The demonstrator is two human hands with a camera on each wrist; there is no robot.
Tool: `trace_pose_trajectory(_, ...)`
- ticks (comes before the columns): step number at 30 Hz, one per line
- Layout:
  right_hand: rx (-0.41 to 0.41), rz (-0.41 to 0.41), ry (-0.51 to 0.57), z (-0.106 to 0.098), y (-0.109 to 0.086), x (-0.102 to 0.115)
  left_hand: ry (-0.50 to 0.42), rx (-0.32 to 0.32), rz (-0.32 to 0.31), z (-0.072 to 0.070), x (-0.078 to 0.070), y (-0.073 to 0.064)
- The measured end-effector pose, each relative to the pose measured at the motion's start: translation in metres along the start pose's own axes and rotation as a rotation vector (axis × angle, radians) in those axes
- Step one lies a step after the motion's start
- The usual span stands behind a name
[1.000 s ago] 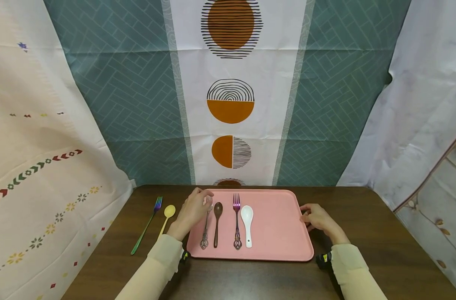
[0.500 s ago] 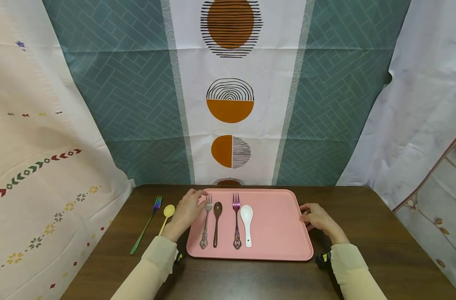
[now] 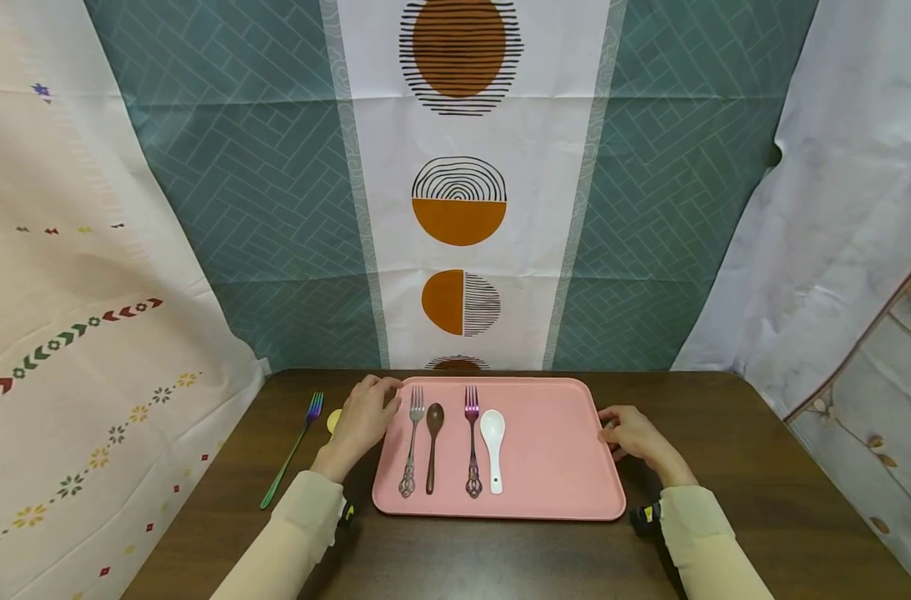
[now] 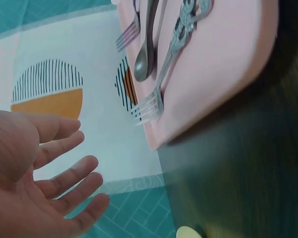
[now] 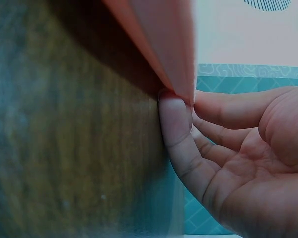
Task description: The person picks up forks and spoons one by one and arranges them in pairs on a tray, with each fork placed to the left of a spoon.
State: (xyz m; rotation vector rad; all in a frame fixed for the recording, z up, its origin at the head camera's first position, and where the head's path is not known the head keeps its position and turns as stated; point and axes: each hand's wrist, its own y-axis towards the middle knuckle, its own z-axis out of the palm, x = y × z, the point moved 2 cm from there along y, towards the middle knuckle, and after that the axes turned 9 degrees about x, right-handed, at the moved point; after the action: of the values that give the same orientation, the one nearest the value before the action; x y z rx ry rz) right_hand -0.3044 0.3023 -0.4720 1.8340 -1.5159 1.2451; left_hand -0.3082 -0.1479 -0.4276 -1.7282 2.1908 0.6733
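A pink tray (image 3: 548, 450) bears a silver fork (image 3: 411, 442), a dark brown spoon (image 3: 432, 442), a purple-headed fork (image 3: 473, 442) and a white spoon (image 3: 494, 450), laid side by side. By its upper left corner, my left hand (image 3: 362, 421) hovers with nothing in its grasp. The left wrist view shows that hand (image 4: 49, 173) with fingers spread and relaxed, apart from the tray. My right hand (image 3: 635, 437) holds the tray's right side. Up close, the right hand (image 5: 228, 153) pinches the tray rim (image 5: 174, 54) between thumb and fingers.
Left of the tray, a rainbow-and-green fork (image 3: 293, 454) lies on the dark wooden table (image 3: 493, 558). Beside it is a yellow spoon (image 3: 333, 420), mostly hidden by my left hand. A patterned cloth (image 3: 297, 233) hangs behind the table.
My left hand has drawn back leftward from the silver fork, which lies uncovered on the tray, and now covers most of the yellow spoon. The right hand keeps its place.
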Motion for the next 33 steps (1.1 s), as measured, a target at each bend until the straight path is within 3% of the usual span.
trace_pose_trajectory(18,-0.001,0.000,0.002,0.000,0.002,-0.002,0.004,-0.034,-0.026,-0.017,0.022,-0.006)
trace_pose_trajectory(33,0.007,-0.006,0.025,0.000,0.001,-0.002,0.009,0.004,-0.045,-0.024,0.042,-0.013)
